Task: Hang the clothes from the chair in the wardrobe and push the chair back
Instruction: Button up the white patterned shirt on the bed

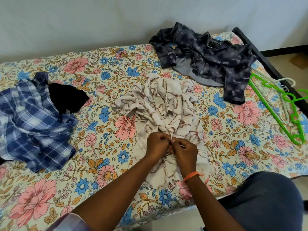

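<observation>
A person stood at the near edge of a bed (50, 189) covered in a floral sheet and looked down at clothes spread across it. Both hands met over a cream shirt (160, 105) with brown streaks, which lay crumpled in the middle of the bed. The left hand (157, 145) and the right hand (183, 151) touched each other, fingers curled, each pinching a fold of the shirt's near part, perhaps at a button or seam; the detail was too small to tell. An orange thread (191, 175) circled the right wrist. On the left lay a blue plaid shirt (31, 120) in a heap, with a black garment (66, 97) partly on top of it. At the far right lay a dark mottled shirt (210, 59), also rumpled. Just right of that, along the right edge of the bed, rested green hangers (275, 112), with a pale hanger (288, 80) beside them, all bare. No chair or wardrobe was in view. Judging from this, the task looked to be in an early stage: the clothes sat on the bed, no garment was on a hanger, and hanging them in the wardrobe and pushing the chair back both remained to be done.
</observation>
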`<state>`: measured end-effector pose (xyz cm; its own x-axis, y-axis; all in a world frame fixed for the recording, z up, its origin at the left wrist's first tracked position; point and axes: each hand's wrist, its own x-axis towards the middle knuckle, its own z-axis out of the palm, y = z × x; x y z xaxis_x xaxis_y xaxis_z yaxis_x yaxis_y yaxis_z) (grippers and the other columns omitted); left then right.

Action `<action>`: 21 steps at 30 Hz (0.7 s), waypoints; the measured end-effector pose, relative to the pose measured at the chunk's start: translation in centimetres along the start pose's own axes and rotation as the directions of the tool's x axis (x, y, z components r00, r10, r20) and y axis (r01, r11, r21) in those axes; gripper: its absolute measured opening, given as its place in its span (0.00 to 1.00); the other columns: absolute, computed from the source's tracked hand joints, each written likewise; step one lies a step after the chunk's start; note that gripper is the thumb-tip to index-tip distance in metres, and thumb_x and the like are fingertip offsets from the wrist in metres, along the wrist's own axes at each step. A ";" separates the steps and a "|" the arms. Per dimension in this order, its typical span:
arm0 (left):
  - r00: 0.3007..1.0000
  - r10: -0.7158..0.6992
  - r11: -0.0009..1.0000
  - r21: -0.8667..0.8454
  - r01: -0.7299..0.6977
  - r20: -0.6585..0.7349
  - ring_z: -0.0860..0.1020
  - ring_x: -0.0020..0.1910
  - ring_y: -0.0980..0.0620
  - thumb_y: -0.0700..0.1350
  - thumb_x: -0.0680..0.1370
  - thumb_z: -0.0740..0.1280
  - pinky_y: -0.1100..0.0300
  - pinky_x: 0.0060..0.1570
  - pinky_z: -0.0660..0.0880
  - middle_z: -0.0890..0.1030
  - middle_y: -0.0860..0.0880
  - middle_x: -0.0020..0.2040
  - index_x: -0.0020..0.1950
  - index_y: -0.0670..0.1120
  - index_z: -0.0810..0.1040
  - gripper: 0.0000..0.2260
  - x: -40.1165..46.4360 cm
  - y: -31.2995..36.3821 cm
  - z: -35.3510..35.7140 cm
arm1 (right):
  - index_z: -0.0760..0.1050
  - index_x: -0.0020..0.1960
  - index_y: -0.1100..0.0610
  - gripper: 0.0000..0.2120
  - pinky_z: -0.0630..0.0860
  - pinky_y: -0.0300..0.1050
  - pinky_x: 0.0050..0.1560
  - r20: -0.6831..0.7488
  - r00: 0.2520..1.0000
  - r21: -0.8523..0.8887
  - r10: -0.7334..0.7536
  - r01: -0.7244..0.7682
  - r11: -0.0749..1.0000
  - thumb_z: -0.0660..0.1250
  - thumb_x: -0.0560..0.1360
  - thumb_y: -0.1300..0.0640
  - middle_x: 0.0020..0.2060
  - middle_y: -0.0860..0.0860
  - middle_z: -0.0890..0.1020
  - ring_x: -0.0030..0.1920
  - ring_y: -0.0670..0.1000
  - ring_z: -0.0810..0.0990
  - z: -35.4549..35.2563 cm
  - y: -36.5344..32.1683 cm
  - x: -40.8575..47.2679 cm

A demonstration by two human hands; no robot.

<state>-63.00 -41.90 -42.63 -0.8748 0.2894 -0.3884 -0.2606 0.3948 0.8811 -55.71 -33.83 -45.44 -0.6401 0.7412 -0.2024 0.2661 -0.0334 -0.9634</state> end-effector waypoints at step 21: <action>0.966 -0.218 0.930 -0.269 0.250 0.141 0.80 0.33 0.46 0.37 0.77 0.70 0.62 0.29 0.75 0.81 0.41 0.36 0.38 0.38 0.80 0.07 1.2 0.1 0.0 | 0.86 0.49 0.56 0.07 0.75 0.31 0.43 -0.028 0.979 -0.145 -0.201 0.195 0.970 0.73 0.73 0.65 0.40 0.51 0.85 0.41 0.42 0.82 0.1 0.1 -0.4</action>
<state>-64.11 -41.55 -43.04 -0.7305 0.3159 -0.6055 -0.5707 0.2045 0.7953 -55.53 -34.16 -45.49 -0.6598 0.7514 0.0008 0.2377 0.2097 -0.9484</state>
